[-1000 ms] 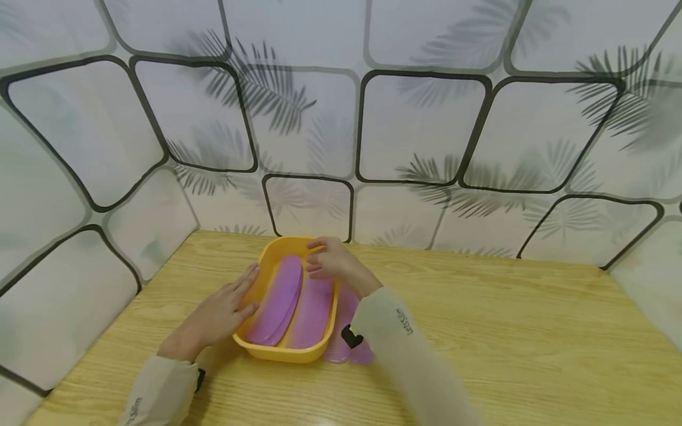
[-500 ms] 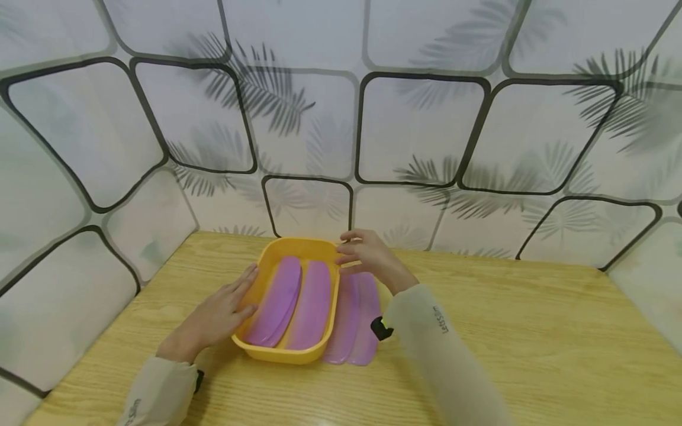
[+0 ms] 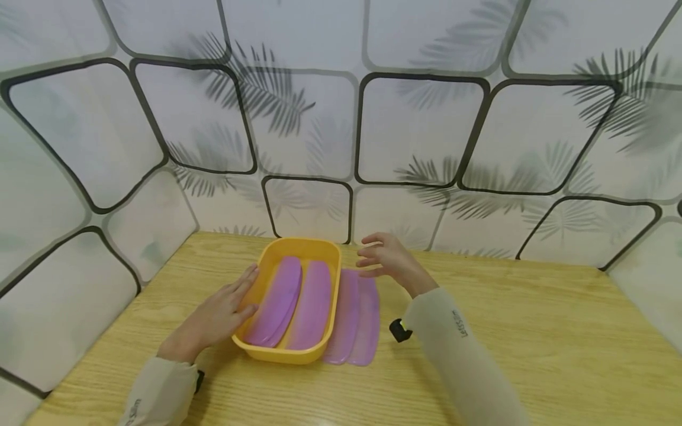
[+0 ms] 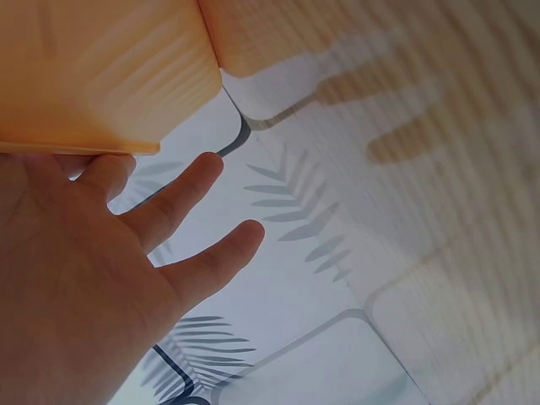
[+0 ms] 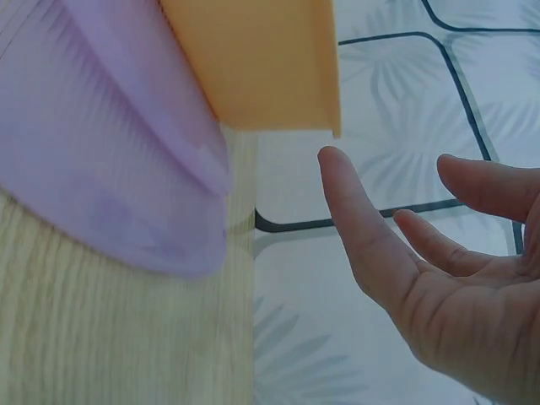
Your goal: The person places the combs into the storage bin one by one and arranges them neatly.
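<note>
A yellow plastic tray sits on the table. Inside it lie long, curved, translucent purple combs, those on the left overlapping. Two more purple combs lie flat, side by side, on the table against the tray's right side; fine teeth lines show on them in the right wrist view. My left hand rests on the tray's left rim, its fingers extended. To the right of the tray, above the far end of the loose combs, my right hand hovers with spread, slightly bent fingers and holds nothing.
The wood-grain table extends to the right and in front of the tray. A wall with a leaf and line pattern rises behind, close to the tray's far end, and another wall stands at left.
My right hand has moved right, from over the tray's far right corner to beyond the rim, uncovering the combs beside the tray. The left hand and the tray have stayed put.
</note>
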### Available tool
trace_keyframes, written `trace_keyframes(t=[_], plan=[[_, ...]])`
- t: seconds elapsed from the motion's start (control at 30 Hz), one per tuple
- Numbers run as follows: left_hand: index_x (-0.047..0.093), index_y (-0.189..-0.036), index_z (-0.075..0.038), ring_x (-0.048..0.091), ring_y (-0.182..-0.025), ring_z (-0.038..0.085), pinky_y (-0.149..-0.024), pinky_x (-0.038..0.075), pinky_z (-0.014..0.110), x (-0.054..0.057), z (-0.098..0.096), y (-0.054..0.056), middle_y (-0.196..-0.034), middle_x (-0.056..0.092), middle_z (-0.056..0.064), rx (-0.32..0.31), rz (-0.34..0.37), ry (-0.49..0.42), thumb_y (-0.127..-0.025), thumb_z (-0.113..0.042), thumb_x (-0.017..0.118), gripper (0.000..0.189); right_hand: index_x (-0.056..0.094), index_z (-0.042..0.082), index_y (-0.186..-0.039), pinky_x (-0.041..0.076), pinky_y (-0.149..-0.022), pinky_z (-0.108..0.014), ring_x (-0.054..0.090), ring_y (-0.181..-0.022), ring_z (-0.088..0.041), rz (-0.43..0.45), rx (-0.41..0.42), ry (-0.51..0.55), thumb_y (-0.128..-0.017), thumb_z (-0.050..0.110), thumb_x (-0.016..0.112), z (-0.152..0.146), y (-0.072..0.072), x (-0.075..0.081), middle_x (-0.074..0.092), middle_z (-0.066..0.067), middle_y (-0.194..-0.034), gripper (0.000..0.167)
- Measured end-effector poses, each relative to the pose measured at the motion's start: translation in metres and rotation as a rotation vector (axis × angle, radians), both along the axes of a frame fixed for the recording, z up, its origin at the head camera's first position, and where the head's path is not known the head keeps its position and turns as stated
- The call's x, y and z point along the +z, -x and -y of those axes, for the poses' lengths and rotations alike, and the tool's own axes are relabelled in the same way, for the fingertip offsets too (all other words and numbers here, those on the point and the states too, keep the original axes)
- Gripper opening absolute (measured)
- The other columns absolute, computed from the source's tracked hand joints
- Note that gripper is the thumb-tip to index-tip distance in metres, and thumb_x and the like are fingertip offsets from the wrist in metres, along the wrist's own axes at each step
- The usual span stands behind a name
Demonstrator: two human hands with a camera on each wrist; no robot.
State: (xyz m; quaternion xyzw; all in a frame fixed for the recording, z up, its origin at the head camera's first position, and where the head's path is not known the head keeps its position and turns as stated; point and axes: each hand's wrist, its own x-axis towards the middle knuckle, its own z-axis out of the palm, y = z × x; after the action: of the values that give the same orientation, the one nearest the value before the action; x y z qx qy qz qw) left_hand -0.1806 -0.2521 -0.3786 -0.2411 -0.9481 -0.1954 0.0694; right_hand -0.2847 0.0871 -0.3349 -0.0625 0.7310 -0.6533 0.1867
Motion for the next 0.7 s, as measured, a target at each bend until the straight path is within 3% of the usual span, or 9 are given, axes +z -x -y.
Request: trace_keyframes(t=[0.23, 0.7], plan=[[0.032, -0.152, 0.012, 0.039, -0.139, 0.049, -0.110, 0.034, 0.063, 0.000, 0.000, 0.000, -0.159, 0.029, 0.029, 0.002, 0.007, -0.002, -0.103, -0.018, 0.056, 0.062, 0.032, -0.014, -0.146, 0.058, -0.088, -0.044, 0.058, -0.120, -0.048, 0.003, 0.008, -0.016, -0.104, 0.001, 0.047, -0.014, -0.004, -0.004, 0.041, -0.038, -0.143, 0.047], [0.032, -0.153, 0.011, 0.040, -0.138, 0.048, -0.109, 0.035, 0.063, -0.001, -0.001, 0.000, -0.160, 0.028, 0.028, 0.013, 0.017, -0.004, -0.103, -0.018, 0.057, 0.063, 0.030, -0.014, -0.149, 0.058, -0.088, -0.046, 0.059, -0.118, -0.045, 0.056, -0.049, -0.071, -0.102, -0.002, 0.050, -0.035, 0.001, -0.024, 0.044, -0.037, -0.142, 0.053]])
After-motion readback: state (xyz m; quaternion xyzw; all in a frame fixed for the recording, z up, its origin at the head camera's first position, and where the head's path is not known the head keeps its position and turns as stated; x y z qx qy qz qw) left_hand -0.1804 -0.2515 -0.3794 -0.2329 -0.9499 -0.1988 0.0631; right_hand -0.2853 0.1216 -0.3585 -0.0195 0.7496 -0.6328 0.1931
